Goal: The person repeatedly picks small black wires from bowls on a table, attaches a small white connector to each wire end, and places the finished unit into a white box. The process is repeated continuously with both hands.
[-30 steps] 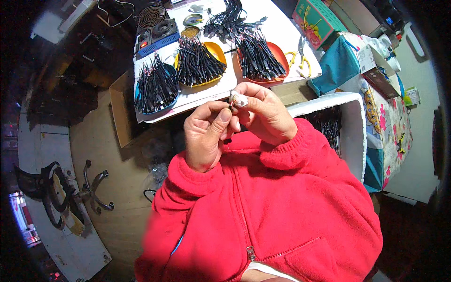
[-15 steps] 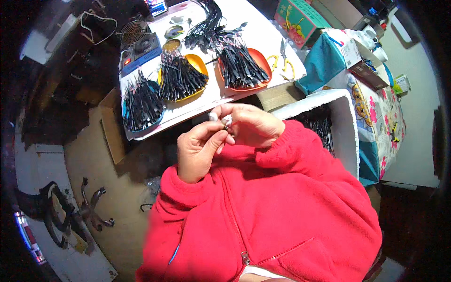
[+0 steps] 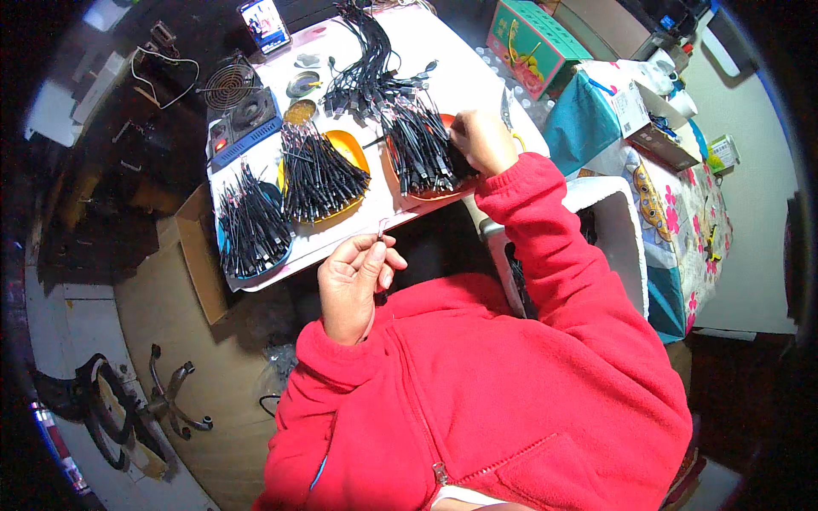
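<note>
Over the near edge of the table, my left hand (image 3: 356, 281) pinches a short cable end (image 3: 382, 230) with thin stripped wires sticking up. Most of that cable is hidden in the fingers. My right hand (image 3: 486, 143) reaches forward to the right side of the orange plate (image 3: 426, 196), with bent fingertips against the black USB cables (image 3: 417, 153) heaped on it. What those fingertips grip cannot be made out. Left of it, a yellow plate (image 3: 356, 155) bears another fanned bundle of black cables (image 3: 319, 179). A third bundle (image 3: 251, 226) lies on a blue plate (image 3: 285, 249).
Long black cables (image 3: 366, 51) lie at the table's back, near a small round tin (image 3: 301, 111) and a blue fan device (image 3: 247, 123). A phone (image 3: 264, 25) stands behind. Right of me are a white foam box (image 3: 626, 221) and a cloth-covered table (image 3: 682, 204).
My hands were together at the chest, fingers on a small thing; now the right has moved forward to the orange plate. The left stays near, slightly lower, with wires showing.
</note>
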`<state>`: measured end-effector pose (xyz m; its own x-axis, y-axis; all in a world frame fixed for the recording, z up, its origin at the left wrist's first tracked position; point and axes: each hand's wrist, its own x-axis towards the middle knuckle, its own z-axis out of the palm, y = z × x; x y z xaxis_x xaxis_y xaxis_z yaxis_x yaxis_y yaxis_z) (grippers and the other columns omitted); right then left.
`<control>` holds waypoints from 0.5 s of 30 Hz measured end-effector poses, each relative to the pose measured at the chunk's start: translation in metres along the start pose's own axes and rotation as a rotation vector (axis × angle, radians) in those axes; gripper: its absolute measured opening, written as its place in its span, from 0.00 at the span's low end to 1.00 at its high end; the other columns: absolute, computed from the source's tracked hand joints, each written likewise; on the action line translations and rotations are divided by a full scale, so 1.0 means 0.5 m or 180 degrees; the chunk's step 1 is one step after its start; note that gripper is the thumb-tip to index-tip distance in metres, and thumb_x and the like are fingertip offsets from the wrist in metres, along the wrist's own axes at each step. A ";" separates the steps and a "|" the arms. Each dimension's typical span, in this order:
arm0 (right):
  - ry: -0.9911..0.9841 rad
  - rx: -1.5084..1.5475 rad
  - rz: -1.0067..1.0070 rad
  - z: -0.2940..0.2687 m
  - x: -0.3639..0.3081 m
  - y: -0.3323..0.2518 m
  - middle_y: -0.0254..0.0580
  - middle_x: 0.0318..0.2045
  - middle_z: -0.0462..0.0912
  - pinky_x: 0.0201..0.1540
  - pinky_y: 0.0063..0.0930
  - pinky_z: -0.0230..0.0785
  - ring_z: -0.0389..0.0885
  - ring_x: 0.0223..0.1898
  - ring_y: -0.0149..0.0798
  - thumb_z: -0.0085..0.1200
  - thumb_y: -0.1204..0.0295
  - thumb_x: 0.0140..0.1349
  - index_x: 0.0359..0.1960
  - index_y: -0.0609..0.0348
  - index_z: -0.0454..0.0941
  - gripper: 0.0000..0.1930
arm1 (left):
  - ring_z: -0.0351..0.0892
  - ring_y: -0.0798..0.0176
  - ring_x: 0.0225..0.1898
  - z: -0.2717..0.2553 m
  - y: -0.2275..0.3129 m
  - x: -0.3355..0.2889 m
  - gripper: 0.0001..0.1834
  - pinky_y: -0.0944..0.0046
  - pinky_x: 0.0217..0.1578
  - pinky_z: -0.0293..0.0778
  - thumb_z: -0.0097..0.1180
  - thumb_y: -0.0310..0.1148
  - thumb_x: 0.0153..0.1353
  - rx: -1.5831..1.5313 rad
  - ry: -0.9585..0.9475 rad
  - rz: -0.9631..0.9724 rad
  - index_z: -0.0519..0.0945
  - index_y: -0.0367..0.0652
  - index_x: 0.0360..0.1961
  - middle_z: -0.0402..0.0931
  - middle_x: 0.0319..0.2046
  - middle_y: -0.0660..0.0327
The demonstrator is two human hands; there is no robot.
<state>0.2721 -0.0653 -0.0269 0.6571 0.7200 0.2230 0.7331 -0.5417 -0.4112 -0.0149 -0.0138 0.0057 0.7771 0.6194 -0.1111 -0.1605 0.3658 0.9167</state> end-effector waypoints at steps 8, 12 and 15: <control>0.1296 0.0121 -0.0689 -0.035 -0.040 -0.015 0.49 0.28 0.77 0.33 0.38 0.71 0.78 0.29 0.51 0.59 0.71 0.54 0.30 0.60 0.76 0.07 | 0.76 0.71 0.26 0.002 0.010 -0.002 0.07 0.74 0.28 0.69 0.51 0.28 0.67 -0.0244 0.0244 0.0371 0.77 0.35 0.40 0.82 0.31 0.55; 0.1651 -0.0179 -0.0545 -0.061 -0.064 -0.026 0.48 0.26 0.77 0.32 0.34 0.71 0.78 0.26 0.47 0.60 0.73 0.53 0.31 0.63 0.75 0.08 | 0.82 0.63 0.34 0.016 0.016 -0.006 0.08 0.69 0.36 0.77 0.51 0.28 0.67 -0.0514 0.0202 0.0468 0.77 0.34 0.41 0.82 0.35 0.53; 0.1303 0.1167 -0.0435 -0.087 -0.103 -0.054 0.41 0.23 0.76 0.30 0.28 0.68 0.76 0.25 0.35 0.58 0.73 0.56 0.32 0.65 0.76 0.07 | 0.83 0.57 0.40 0.026 0.022 -0.008 0.07 0.62 0.44 0.80 0.50 0.27 0.67 -0.0773 0.0343 0.0364 0.77 0.34 0.41 0.81 0.38 0.51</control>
<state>0.2261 -0.1065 0.0110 0.6285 0.5064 0.5904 0.7554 -0.2167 -0.6184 -0.0117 -0.0214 0.0215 0.6785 0.7318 -0.0644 -0.3945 0.4369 0.8084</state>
